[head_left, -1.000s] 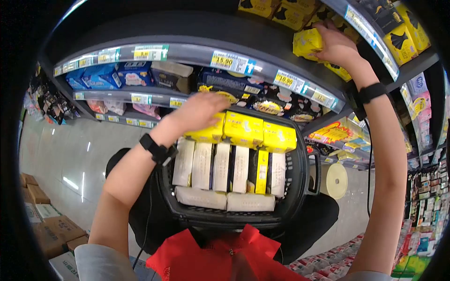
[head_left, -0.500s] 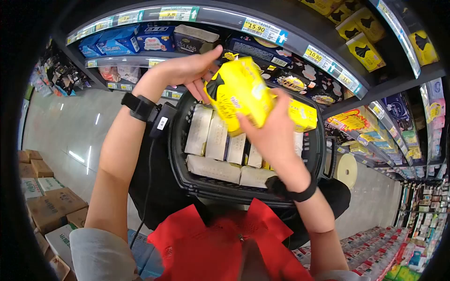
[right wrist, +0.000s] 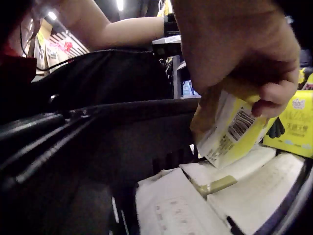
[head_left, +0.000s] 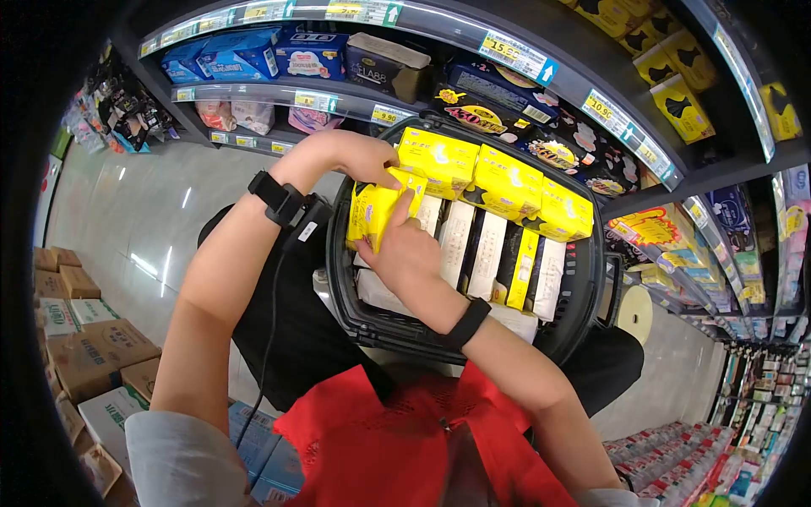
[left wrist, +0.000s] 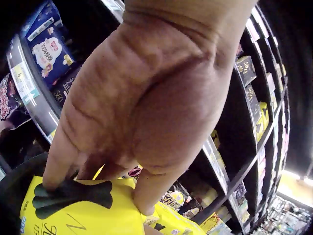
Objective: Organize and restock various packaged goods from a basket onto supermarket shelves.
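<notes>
Gripping yellow pack [head_left: 368, 213] in left hand [head_left: 363, 158] and right hand [head_left: 407, 253], at left end of black basket [head_left: 599, 262]. Spanning it between left fingers and thumb; pinching its nearer side with right thumb and curled fingers, right index laid along its top. Cannot tell if resting on anything beneath.

Just beside it, along basket's far side, note three yellow packs [head_left: 503, 180] in line. Across basket's middle, see white-sided packs [head_left: 486, 245] on edge, with one narrow yellow-sided pack [head_left: 522, 269] among them. Along basket's near side, find white packs [head_left: 380, 291], partly hidden by right hand and forearm.

Beyond basket, hard up against its far rim, see shelf with dark packs [head_left: 481, 114], then price label "15.90" [head_left: 515, 55] above. Farther left, blue packs [head_left: 236, 55]. Well left of basket, on floor, cardboard boxes [head_left: 93, 355]. Right of basket, near its handle, round cream disc [head_left: 634, 314]. Left of basket, black cable [head_left: 270, 313] hanging from left wrist.
</notes>
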`<state>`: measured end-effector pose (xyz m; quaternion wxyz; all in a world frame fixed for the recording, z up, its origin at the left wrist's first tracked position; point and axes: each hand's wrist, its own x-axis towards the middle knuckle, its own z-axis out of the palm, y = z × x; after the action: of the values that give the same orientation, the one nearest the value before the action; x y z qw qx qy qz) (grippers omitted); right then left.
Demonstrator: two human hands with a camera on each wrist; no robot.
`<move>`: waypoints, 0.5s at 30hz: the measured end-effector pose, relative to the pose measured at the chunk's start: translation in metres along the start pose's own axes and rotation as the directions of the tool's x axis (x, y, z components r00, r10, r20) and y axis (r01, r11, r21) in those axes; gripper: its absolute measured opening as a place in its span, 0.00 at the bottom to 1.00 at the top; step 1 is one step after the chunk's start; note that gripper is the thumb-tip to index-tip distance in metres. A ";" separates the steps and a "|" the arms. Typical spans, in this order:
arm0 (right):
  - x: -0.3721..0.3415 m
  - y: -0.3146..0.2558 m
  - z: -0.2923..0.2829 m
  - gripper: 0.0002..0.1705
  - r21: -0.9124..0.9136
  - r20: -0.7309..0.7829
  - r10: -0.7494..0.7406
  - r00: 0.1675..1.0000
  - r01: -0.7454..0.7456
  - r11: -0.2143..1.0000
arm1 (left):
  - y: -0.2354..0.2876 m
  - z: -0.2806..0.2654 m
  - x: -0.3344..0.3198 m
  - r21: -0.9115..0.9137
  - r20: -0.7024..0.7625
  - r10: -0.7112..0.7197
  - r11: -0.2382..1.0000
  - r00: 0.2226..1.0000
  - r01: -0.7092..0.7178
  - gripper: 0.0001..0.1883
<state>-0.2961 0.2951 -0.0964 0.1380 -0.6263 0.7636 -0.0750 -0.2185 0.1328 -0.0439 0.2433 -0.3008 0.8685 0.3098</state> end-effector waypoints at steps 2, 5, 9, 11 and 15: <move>-0.003 0.004 0.002 0.63 0.003 0.010 -0.029 1.000 0.029 1.000 | -0.006 0.006 0.000 0.033 -0.142 0.124 0.992 0.982 -0.120 0.29; -0.007 0.011 0.002 0.62 0.004 0.013 -0.095 0.995 0.095 0.995 | -0.003 0.005 0.001 0.032 -0.119 0.127 0.992 0.985 -0.124 0.29; -0.009 0.021 0.012 0.58 -0.044 -0.057 -0.210 0.976 0.208 0.977 | -0.017 0.003 0.014 0.001 -0.107 0.161 0.987 0.981 -0.162 0.27; -0.013 0.026 0.011 0.56 -0.030 -0.034 -0.228 0.973 0.227 0.974 | -0.020 0.002 0.019 -0.258 -0.035 0.170 0.950 0.985 -0.173 0.22; -0.024 0.028 0.007 0.49 0.014 -0.001 -0.394 0.919 0.394 0.919 | -0.020 0.011 0.031 -0.265 -0.138 0.175 0.942 0.975 -0.207 0.13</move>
<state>-0.3162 0.3243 -0.1085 0.1254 -0.7662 0.6212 -0.1059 -0.2238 0.1168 -0.0781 0.1182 -0.2633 0.8537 0.4334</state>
